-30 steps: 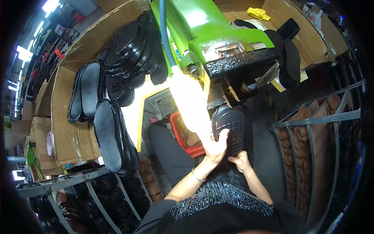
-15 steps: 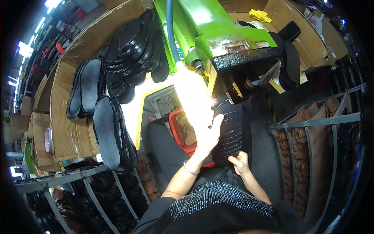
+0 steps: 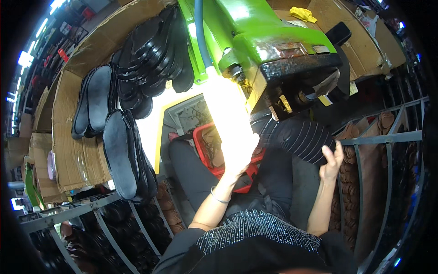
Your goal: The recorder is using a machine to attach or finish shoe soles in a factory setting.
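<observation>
A black shoe sole [image 3: 306,139] with rows of pale grooves lies slantwise under the dark head of a green machine [image 3: 273,41]. My right hand [image 3: 331,160] grips its outer right end, thumb and fingers closed on the edge. At the other end, beside the machine head, my left hand [image 3: 241,155] holds the sole with its thumb near the edge. Glare from the bright lamp tube [image 3: 223,100] washes out most of the left fingers. Part of the sole's left end is hidden beneath the machine head.
Several black soles [image 3: 121,155] stand stacked in a cardboard box [image 3: 82,166] on the left. A red basket [image 3: 197,137] with scraps sits between my legs. Metal racks [image 3: 397,138] flank me, holding brown and black pieces. A yellow cloth [image 3: 303,14] lies in the back right box.
The sole has turned from nearly upright to slanting rightward. My right hand has swung up and to the right with its end, while my left hand stays near the lamp.
</observation>
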`<state>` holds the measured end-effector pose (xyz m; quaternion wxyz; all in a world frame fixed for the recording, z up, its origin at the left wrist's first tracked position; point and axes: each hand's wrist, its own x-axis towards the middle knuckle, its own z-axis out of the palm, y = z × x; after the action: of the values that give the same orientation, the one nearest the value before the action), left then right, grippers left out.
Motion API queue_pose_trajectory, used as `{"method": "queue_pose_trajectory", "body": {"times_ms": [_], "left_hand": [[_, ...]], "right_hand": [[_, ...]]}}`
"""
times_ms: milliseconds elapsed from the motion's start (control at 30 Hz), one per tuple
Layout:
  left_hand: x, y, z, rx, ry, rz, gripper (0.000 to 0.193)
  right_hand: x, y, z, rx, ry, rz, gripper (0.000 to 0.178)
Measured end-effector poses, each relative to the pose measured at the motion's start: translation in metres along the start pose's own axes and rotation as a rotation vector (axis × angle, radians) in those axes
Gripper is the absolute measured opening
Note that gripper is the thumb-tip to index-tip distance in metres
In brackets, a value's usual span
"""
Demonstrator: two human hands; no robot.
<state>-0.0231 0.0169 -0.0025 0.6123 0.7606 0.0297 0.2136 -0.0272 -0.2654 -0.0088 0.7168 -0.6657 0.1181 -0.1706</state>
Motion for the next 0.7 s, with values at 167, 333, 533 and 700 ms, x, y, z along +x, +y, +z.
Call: {"method": "queue_pose_trajectory", "body": {"times_ms": [167, 333, 533, 700], "left_hand": [[-0.004, -0.026, -0.016, 0.114, -0.024, -0.024, 0.025], [0.012, 0.003, -0.04, 0.0, 0.072, 0.11, 0.023], [0.009, -0.015, -0.089, -0.341, -0.045, -0.092, 0.024], [-0.012, -0.043, -0.121, -0.403, -0.037, -0.266, 0.024]], "right_hand": [[0.044, -0.032, 0.024, 0.051, -0.221, 0.025, 0.03], [0.066, -0.036, 0.053, 0.052, -0.367, 0.065, 0.033], [0.053, -0.036, 0.101, 0.114, -0.472, 0.085, 0.032], [0.035, -0.03, 0.125, 0.061, -0.553, 0.123, 0.029]]}}
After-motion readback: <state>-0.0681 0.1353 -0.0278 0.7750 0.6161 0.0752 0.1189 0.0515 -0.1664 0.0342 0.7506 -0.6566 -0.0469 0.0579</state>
